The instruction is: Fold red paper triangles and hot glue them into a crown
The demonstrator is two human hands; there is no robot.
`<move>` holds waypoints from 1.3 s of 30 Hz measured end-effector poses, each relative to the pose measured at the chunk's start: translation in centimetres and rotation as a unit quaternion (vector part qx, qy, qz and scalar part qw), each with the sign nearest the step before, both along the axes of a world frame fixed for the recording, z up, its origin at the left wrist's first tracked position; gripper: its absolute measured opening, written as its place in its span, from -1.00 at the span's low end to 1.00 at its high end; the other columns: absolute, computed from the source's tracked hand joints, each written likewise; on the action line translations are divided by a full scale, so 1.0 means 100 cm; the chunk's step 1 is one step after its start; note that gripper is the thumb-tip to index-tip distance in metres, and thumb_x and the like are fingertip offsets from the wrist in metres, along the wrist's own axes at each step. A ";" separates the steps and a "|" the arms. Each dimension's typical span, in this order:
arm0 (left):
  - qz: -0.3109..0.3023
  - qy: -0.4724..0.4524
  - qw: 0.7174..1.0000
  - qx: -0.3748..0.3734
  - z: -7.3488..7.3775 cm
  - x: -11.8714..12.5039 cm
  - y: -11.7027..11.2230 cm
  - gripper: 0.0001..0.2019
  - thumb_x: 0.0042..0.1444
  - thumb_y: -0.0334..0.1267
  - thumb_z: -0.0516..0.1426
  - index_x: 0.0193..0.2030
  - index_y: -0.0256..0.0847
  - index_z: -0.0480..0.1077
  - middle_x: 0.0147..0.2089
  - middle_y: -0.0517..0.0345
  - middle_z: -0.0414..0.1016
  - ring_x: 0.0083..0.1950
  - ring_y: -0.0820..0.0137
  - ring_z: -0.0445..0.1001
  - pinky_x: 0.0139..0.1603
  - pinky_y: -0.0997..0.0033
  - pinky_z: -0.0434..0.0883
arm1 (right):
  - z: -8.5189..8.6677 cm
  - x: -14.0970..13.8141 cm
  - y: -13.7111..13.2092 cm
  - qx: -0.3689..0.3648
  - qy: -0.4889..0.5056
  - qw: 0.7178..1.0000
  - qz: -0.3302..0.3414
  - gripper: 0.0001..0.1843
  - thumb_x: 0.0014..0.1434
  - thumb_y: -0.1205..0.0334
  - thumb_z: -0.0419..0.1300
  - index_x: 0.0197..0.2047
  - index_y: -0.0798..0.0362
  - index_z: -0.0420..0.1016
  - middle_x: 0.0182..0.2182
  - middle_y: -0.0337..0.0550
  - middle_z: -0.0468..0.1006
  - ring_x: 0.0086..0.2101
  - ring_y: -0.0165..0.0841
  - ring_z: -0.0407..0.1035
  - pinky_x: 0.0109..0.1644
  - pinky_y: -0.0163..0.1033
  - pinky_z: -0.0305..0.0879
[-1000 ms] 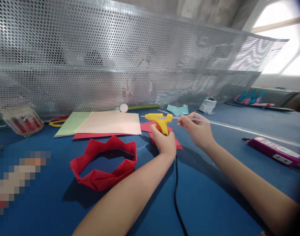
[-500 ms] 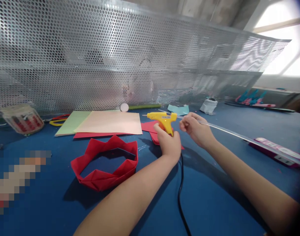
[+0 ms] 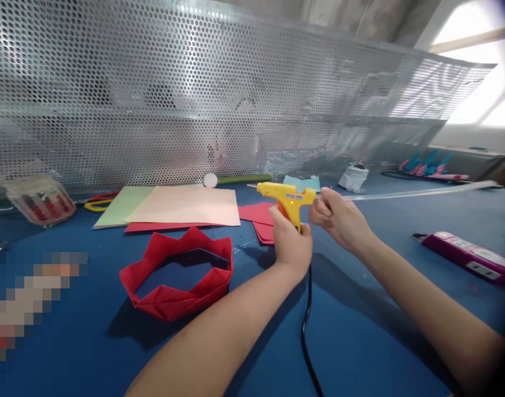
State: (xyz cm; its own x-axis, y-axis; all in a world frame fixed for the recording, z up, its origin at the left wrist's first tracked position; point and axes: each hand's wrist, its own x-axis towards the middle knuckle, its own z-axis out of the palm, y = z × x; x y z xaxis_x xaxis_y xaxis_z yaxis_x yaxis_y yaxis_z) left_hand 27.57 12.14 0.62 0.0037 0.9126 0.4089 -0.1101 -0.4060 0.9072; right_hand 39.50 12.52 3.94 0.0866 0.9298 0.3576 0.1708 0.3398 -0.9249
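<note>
My left hand (image 3: 291,242) is closed round the handle of a yellow glue gun (image 3: 285,194), held above the blue table with its nozzle pointing left. My right hand (image 3: 337,218) pinches a long clear glue stick (image 3: 418,192) right at the back of the gun; the stick runs off to the right. A black cord (image 3: 306,325) hangs from the gun's handle toward me. A folded red paper crown (image 3: 176,273) lies on the table to the left of my left hand.
Pale pink, green and red paper sheets (image 3: 182,207) lie behind the crown. Scissors (image 3: 97,203) and a plastic jar (image 3: 39,199) sit far left. A purple box (image 3: 467,256) lies at right. A perforated metal screen (image 3: 194,99) walls the table's back.
Both hands shifted right and slightly up with the glue gun. The glue stick swung from slanting down-right to nearly level, its near end now at the gun's back.
</note>
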 end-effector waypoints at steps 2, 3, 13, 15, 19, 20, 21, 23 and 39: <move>0.002 0.004 1.000 0.000 0.000 0.000 0.000 -0.67 0.28 -0.17 0.16 0.14 -0.21 0.31 0.08 0.00 0.42 -0.05 0.24 0.50 -0.07 0.11 0.49 | 0.001 -0.003 -0.003 0.039 -0.025 0.999 -0.016 -0.55 0.38 -0.06 0.02 -0.41 0.08 0.39 -0.53 -0.31 0.36 -0.56 -0.50 0.24 -0.47 -0.34 0.26; 0.002 0.005 1.000 0.000 0.000 -0.001 0.000 -0.66 0.28 -0.17 0.16 0.14 -0.21 0.31 0.08 0.00 0.42 -0.05 0.24 0.50 -0.06 0.10 0.49 | 0.002 -0.005 -0.005 0.056 -0.041 0.997 -0.026 -0.50 0.37 -0.08 0.01 -0.50 0.06 0.31 -0.60 -0.36 0.26 -0.60 -0.51 0.16 -0.51 -0.35 0.19; -0.006 0.011 1.000 0.023 0.000 -0.003 -0.003 -0.66 0.28 -0.17 0.16 0.14 -0.21 0.31 0.10 0.00 0.41 -0.03 0.23 0.49 -0.04 0.09 0.48 | 0.015 -0.007 -0.014 0.075 -0.115 0.987 -0.085 -0.41 0.20 -0.24 0.16 -0.66 0.00 0.26 -0.67 -0.31 0.19 -0.60 -0.44 0.06 -0.53 -0.27 0.00; -0.011 0.013 1.000 0.026 0.000 -0.002 -0.002 -0.66 0.28 -0.17 0.16 0.14 -0.21 0.31 0.09 0.00 0.41 -0.04 0.24 0.49 -0.05 0.10 0.49 | 0.013 -0.006 -0.012 0.048 -0.094 0.992 -0.069 -0.33 0.21 -0.31 0.08 -0.73 -0.02 0.20 -0.74 -0.29 0.12 -0.65 -0.43 0.01 -0.57 -0.23 -0.05; -0.015 0.011 0.999 0.034 -0.002 -0.002 -0.002 -0.66 0.28 -0.16 0.16 0.14 -0.21 0.31 0.09 0.00 0.41 -0.03 0.23 0.49 -0.05 0.09 0.48 | 0.009 -0.002 -0.008 -0.030 -0.047 0.998 -0.011 -0.34 0.33 -0.25 -0.07 -0.64 0.02 0.28 -0.71 -0.30 0.20 -0.66 -0.47 0.09 -0.59 -0.30 0.09; -0.015 0.009 0.999 0.036 -0.002 -0.002 -0.002 -0.66 0.28 -0.16 0.16 0.14 -0.21 0.31 0.10 -0.01 0.40 -0.02 0.23 0.49 -0.04 0.09 0.48 | 0.009 0.000 -0.008 -0.051 -0.038 0.998 0.001 -0.43 0.36 -0.17 -0.04 -0.50 0.05 0.39 -0.61 -0.28 0.34 -0.61 -0.48 0.20 -0.53 -0.31 0.21; -0.014 0.008 0.999 0.035 -0.002 -0.002 -0.002 -0.66 0.28 -0.17 0.16 0.15 -0.21 0.31 0.10 -0.01 0.40 -0.02 0.23 0.49 -0.04 0.09 0.48 | 0.008 0.001 -0.008 -0.070 -0.030 0.997 0.009 -0.56 0.37 -0.09 0.02 -0.33 0.08 0.46 -0.45 -0.24 0.47 -0.52 -0.47 0.32 -0.43 -0.30 0.33; -0.009 0.005 1.000 0.029 -0.001 -0.001 -0.003 -0.66 0.28 -0.17 0.16 0.15 -0.21 0.31 0.10 -0.01 0.40 -0.03 0.23 0.49 -0.05 0.09 0.49 | 0.009 0.002 -0.008 -0.099 -0.019 0.995 0.017 -0.71 0.35 0.06 0.11 -0.02 0.07 0.44 -0.12 -0.11 0.52 -0.26 -0.38 0.44 -0.19 -0.18 0.45; 0.071 -0.018 0.996 -0.058 0.002 -0.002 0.004 -0.67 0.28 -0.18 0.17 0.14 -0.20 0.32 0.09 0.00 0.41 -0.03 0.23 0.49 -0.04 0.09 0.48 | 0.003 0.013 -0.004 0.019 -0.107 0.992 -0.068 -0.70 0.34 0.09 0.13 0.06 0.02 0.43 0.04 -0.06 0.46 -0.09 -0.27 0.43 -0.03 -0.05 0.43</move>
State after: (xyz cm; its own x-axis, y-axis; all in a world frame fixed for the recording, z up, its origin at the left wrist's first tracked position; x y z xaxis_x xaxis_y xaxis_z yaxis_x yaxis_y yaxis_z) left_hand 27.35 12.50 0.85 -0.1407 0.9442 0.2979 -0.0927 -0.3121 0.9455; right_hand 40.82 12.08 4.26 0.1279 0.9005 0.4157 0.4083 0.3342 -0.8495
